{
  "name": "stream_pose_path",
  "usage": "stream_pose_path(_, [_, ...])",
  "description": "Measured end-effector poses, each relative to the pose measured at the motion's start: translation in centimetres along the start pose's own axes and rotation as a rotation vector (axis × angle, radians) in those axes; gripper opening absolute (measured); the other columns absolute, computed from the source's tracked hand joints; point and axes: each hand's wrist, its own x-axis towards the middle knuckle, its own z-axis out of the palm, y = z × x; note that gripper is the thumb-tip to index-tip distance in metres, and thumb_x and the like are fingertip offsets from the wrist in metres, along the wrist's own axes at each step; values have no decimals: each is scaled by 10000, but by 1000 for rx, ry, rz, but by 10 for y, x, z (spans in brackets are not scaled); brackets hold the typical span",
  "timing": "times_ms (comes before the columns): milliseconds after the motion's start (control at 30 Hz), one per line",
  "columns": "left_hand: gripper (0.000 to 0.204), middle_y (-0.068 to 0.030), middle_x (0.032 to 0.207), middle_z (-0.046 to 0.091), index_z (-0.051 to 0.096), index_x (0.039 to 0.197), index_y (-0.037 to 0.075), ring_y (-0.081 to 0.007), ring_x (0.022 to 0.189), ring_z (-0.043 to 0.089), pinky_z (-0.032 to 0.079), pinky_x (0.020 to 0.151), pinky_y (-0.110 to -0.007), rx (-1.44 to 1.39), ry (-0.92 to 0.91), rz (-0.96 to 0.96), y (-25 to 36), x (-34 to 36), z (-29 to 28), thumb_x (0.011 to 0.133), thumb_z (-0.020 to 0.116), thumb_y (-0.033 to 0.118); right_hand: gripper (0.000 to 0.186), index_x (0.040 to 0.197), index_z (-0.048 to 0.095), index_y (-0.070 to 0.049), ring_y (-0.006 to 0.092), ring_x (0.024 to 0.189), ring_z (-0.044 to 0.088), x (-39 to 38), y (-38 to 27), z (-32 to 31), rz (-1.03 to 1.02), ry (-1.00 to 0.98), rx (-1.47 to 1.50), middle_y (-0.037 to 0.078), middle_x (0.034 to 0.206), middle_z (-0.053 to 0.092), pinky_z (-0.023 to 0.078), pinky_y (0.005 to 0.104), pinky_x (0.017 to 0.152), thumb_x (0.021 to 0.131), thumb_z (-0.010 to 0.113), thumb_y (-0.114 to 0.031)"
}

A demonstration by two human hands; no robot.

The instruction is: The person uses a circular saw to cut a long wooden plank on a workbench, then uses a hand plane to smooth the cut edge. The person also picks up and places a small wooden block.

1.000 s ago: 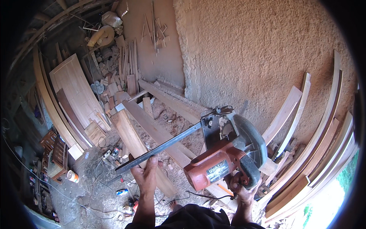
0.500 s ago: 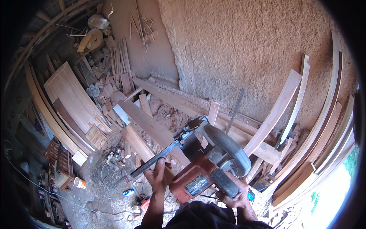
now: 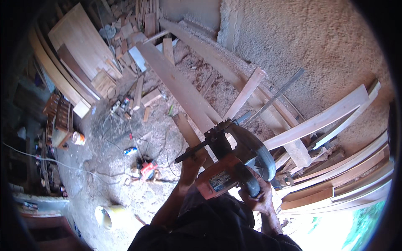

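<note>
Rough wall (image 3: 310,46) fills the upper right above one dusty floor (image 3: 98,163), whose widest stretch for moving lies at left, crossed by one pale cord (image 3: 46,160). One plank (image 3: 180,83) and one beam (image 3: 205,48) slant across the middle, the plank's near end passing behind the saw (image 3: 226,167). Two pale boards (image 3: 318,119) lie at right, one crossing the beam's near end; one panel (image 3: 81,37) leans at upper left. That single saw is held up before the person's body. Two hands are on it: right hand (image 3: 260,192) wrapped round its black handle, left hand (image 3: 192,163) gripping its bar (image 3: 192,151), fingertips partly hidden. Smaller, on the floor: one yellowish bucket (image 3: 118,216), one red tool (image 3: 148,170), one white-and-orange tub (image 3: 78,138), one blue can (image 3: 130,151). One label (image 3: 218,180) marks the saw's side, its lettering blurred.
</note>
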Motion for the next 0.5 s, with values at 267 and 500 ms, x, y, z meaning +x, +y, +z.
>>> stream_pose_path(267, [895, -194, 1342, 541, 242, 1553, -9, -257, 1115, 600, 533, 926, -397, -176, 242, -161, -95, -22, -42, 868, 772, 218, 682, 1431, 542, -32, 196, 968, 726, 24, 22, 13, 266, -103, -130, 141, 1080, 745, 561, 331, 843, 770, 706, -64])
stream_pose_path(500, [586, -214, 979, 712, 631, 1065, 31, -394, 985, 688, 517, 862, -516, 947, -166, -97, -49, 14, -30, 850, 725, 568, 669, 1442, 525, -30, 204, 974, 725, 45, 45, 29, 227, -142, -168, 161, 1088, 743, 561, 343, 851, 794, 686, -83])
